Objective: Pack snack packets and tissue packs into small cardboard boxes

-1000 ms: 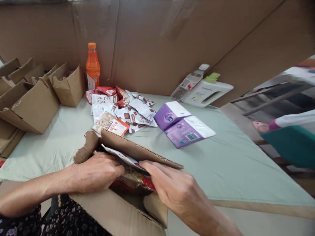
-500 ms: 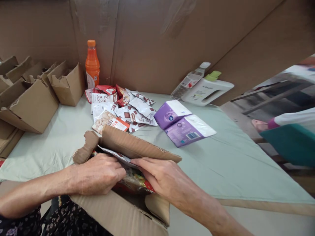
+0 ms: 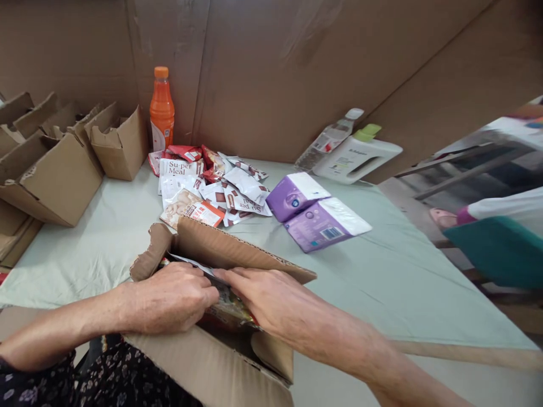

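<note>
While small cardboard boxes (image 3: 63, 183) and an orange bottle (image 3: 162, 110) stand toward the left of the counter (image 3: 403, 282), our left hand (image 3: 173, 299) curls into the open carton (image 3: 212, 367) and our right hand (image 3: 274, 302) touches the white packet (image 3: 193, 263) tucked at the carton's far side. Our fingertips are hidden, so we cannot tell whether either hand grips it; purple tissue packs (image 3: 316, 226) lie farther right.

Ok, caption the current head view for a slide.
Left hand and right hand reach into an open brown cardboard box; red and white flat packets lie beyond.
</note>
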The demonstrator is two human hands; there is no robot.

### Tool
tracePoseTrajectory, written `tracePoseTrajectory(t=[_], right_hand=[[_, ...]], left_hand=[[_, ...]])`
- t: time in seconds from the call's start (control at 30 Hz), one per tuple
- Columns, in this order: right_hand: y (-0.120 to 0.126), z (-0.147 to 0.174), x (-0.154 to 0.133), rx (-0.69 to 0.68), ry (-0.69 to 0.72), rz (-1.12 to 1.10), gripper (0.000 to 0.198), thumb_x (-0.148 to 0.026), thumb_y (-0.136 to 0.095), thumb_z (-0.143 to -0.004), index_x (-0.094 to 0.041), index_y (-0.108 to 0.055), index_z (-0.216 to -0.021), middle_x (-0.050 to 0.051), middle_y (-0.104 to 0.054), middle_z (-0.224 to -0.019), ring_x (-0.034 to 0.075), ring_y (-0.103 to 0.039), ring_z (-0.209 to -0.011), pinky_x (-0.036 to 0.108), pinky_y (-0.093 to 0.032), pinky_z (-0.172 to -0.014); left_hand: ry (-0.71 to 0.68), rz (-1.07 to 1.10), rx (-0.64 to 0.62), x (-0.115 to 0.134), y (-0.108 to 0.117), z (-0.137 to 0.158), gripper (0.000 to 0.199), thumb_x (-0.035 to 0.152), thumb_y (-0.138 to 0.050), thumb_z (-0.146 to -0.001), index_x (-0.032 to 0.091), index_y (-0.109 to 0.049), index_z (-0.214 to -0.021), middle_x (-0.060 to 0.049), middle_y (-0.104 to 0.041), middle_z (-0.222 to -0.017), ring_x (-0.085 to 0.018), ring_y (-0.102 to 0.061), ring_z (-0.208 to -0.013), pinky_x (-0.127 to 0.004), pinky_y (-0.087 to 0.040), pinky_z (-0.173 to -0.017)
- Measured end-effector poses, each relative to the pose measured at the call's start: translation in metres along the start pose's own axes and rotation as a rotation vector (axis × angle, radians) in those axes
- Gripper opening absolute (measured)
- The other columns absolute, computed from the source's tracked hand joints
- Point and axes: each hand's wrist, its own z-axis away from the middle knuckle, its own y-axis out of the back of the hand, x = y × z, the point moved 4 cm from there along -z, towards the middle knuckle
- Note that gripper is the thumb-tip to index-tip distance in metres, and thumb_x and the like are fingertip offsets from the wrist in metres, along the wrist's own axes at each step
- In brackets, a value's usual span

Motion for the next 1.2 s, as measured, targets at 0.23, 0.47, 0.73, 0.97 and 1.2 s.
tracePoseTrajectory(t=[0.23,0.47,0.73,0.97,1.2], right_hand=[[0.000,-0.024,-0.003,-0.163,-0.011,-0.150,0.039,-0.002,-0.052,-0.087,-0.019,-0.074,-0.115,0.008,-0.081,-0.111,0.024,-0.076,-0.100,0.031,-0.053,-0.084],[-0.003,0.005,0.006,0.034,0.061,-0.120,0.042,-0.006,-0.050,-0.094,-0.019,-0.070,-0.128,0.009,-0.080,-0.118,0.023,-0.076,-0.104,0.034,-0.058,-0.090],[0.000,0.031,0.007,0.183,0.041,-0.040,0.032,-0.016,-0.051,-0.102,-0.020,-0.072,-0.126,0.007,-0.080,-0.120,0.023,-0.078,-0.104,0.035,-0.063,-0.087],[-0.017,0.022,0.008,0.196,0.036,-0.040,0.033,-0.010,-0.048,-0.101,-0.020,-0.077,-0.113,0.007,-0.082,-0.112,0.023,-0.079,-0.099,0.034,-0.064,-0.085],[-0.008,0.035,-0.003,0.332,0.111,-0.083,0.027,-0.017,-0.057,-0.102,-0.021,-0.078,-0.118,0.009,-0.080,-0.122,0.022,-0.077,-0.110,0.037,-0.064,-0.096]], left_hand=[[0.038,-0.023,-0.104,0.000,-0.001,-0.003,0.019,0.007,-0.059,-0.090,0.017,-0.065,-0.075,-0.005,-0.074,-0.075,-0.021,-0.070,-0.070,-0.033,-0.051,-0.064],[0.031,-0.013,-0.026,0.002,0.014,0.003,0.016,0.013,-0.059,-0.095,0.018,-0.064,-0.081,-0.004,-0.072,-0.077,-0.021,-0.068,-0.074,-0.033,-0.052,-0.069],[0.024,-0.016,-0.027,0.000,0.019,0.004,0.025,0.014,-0.057,-0.101,0.019,-0.062,-0.077,-0.001,-0.069,-0.077,-0.019,-0.062,-0.072,-0.032,-0.047,-0.069],[-0.004,-0.108,-0.022,0.001,0.014,0.001,0.028,0.009,-0.059,-0.097,0.020,-0.061,-0.071,-0.001,-0.068,-0.072,-0.020,-0.061,-0.070,-0.035,-0.044,-0.069],[0.011,-0.109,0.022,-0.002,0.008,0.007,0.028,0.009,-0.059,-0.096,0.020,-0.063,-0.071,-0.001,-0.069,-0.071,-0.021,-0.063,-0.070,-0.035,-0.045,-0.067]])
